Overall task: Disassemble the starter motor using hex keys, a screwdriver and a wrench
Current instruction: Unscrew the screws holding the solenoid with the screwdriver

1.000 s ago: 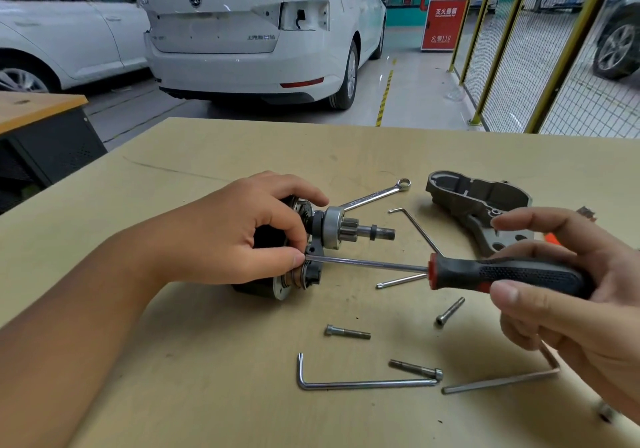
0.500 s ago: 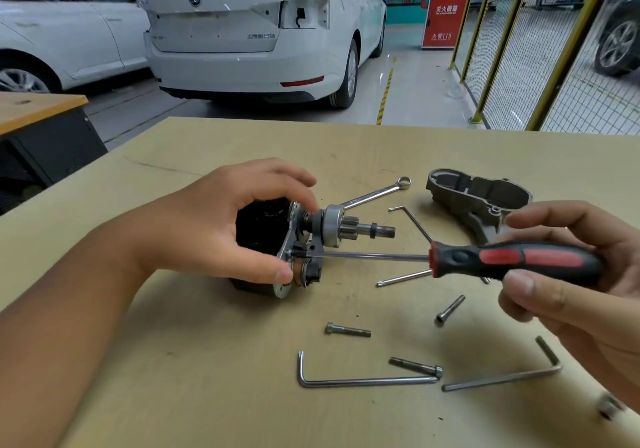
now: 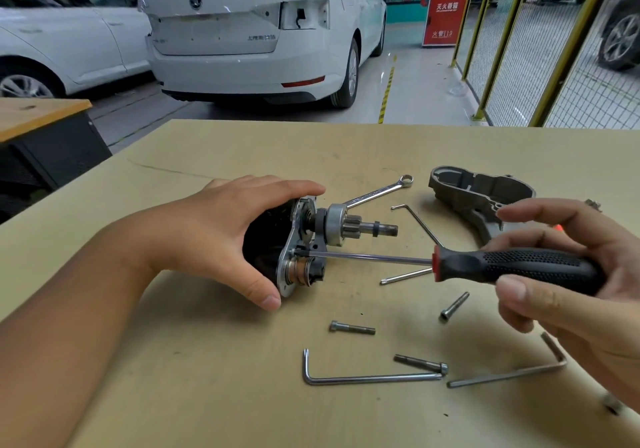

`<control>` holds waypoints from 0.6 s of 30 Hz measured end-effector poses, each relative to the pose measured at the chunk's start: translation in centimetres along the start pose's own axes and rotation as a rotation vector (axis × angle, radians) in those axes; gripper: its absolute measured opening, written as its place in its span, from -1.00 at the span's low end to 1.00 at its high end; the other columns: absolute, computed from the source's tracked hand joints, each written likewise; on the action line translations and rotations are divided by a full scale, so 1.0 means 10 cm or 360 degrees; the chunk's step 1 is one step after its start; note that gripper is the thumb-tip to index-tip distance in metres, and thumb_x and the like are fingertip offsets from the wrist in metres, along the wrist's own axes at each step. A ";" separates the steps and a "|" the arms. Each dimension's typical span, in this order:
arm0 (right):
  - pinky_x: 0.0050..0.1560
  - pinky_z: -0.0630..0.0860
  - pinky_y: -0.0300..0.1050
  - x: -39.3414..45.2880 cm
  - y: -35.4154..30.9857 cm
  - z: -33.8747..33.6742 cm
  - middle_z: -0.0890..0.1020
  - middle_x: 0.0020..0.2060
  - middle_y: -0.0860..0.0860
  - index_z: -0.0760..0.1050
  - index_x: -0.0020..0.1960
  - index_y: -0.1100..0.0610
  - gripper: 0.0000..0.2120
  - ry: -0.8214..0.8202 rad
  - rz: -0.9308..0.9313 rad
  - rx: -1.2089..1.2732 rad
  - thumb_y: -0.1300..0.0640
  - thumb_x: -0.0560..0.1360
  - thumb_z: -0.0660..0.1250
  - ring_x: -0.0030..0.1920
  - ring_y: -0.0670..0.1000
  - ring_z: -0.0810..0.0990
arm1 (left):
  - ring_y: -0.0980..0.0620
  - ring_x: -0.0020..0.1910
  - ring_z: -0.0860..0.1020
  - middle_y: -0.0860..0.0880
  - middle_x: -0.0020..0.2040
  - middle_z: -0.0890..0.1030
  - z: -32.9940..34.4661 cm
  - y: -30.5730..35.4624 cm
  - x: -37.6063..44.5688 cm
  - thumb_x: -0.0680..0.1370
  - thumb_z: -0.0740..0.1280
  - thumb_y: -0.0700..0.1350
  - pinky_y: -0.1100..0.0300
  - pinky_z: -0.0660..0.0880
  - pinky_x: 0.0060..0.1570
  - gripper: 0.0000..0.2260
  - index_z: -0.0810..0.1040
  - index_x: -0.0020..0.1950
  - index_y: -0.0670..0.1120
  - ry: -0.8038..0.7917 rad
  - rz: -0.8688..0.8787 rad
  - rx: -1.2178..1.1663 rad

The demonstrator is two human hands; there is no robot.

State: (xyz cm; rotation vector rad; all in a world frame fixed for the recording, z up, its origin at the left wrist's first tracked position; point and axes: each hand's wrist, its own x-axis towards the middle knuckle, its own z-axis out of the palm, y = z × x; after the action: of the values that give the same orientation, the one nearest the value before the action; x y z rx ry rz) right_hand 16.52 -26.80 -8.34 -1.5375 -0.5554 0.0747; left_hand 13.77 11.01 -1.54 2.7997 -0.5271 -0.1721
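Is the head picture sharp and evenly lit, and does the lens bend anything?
Head view: soft even light, only faint shadows under the left hand and the starter motor; a glint on the screwdriver shaft; mild wide-angle distortion, the yellow fence posts leaning; the right hand looks slightly soft.

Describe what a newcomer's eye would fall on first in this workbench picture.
At mid-table, the left hand steadies the starter motor while the right hand holds a screwdriver, its tip at the motor's plate. Loose bolts and hex keys lie nearer the viewer.
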 end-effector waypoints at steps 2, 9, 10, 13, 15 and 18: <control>-0.46 0.52 0.00 0.00 0.01 -0.01 0.67 -0.05 0.23 0.43 0.44 0.07 -0.31 0.0024 0.0036 -0.0036 -0.18 0.44 0.56 -0.53 0.19 0.52 | 0.36 0.48 0.26 0.49 0.45 0.28 0.00 0.00 0.00 0.10 0.57 0.48 -0.01 0.23 0.54 0.10 0.09 0.55 0.52 -0.0007 0.0002 -0.0005; -0.41 0.59 0.06 0.02 -0.02 -0.08 0.65 -0.04 0.22 0.45 0.41 0.12 -0.20 -0.0025 0.0014 -0.0109 -0.08 0.28 0.70 -0.44 0.18 0.62 | 0.31 0.46 0.30 0.47 0.43 0.31 0.00 -0.01 0.02 0.11 0.55 0.49 -0.09 0.28 0.51 0.09 0.10 0.56 0.49 0.0003 0.0023 0.0012; -0.31 0.63 0.07 0.01 -0.02 -0.06 0.68 0.00 0.18 0.48 0.38 0.10 -0.17 0.0013 0.0012 -0.0151 -0.10 0.22 0.72 -0.30 0.15 0.69 | 0.30 0.46 0.31 0.46 0.43 0.32 0.00 -0.01 0.02 0.11 0.55 0.49 -0.10 0.29 0.51 0.10 0.10 0.57 0.48 0.0004 0.0027 0.0014; -0.36 0.58 0.00 0.00 -0.01 -0.01 0.69 -0.09 0.15 0.52 0.33 0.11 -0.26 0.0033 0.0032 -0.0016 -0.19 0.28 0.66 -0.41 0.12 0.61 | 0.30 0.45 0.32 0.45 0.42 0.33 0.00 -0.02 0.03 0.11 0.54 0.50 -0.11 0.29 0.50 0.09 0.10 0.56 0.49 0.0013 0.0033 0.0015; -0.49 0.47 -0.01 0.02 0.00 0.00 0.66 -0.21 0.26 0.54 0.28 0.13 -0.35 0.0033 0.0108 0.0164 -0.29 0.40 0.53 -0.59 0.13 0.44 | 0.32 0.45 0.30 0.46 0.42 0.33 0.01 -0.02 0.03 0.11 0.54 0.50 -0.09 0.28 0.51 0.08 0.10 0.55 0.51 0.0017 0.0028 0.0008; -0.50 0.43 -0.06 0.05 0.01 -0.03 0.61 -0.26 0.32 0.53 0.25 0.18 -0.38 0.0021 0.0107 0.0265 -0.23 0.41 0.55 -0.64 0.08 0.37 | 0.29 0.45 0.32 0.45 0.42 0.33 0.01 -0.03 0.04 0.11 0.54 0.50 -0.09 0.28 0.50 0.07 0.10 0.55 0.51 0.0018 0.0044 0.0022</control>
State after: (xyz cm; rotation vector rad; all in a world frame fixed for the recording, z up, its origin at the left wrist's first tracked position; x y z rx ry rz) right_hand 17.11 -26.84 -8.29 -1.3936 -0.4754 0.1585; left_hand 14.20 11.15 -1.75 2.8033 -0.5666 -0.1476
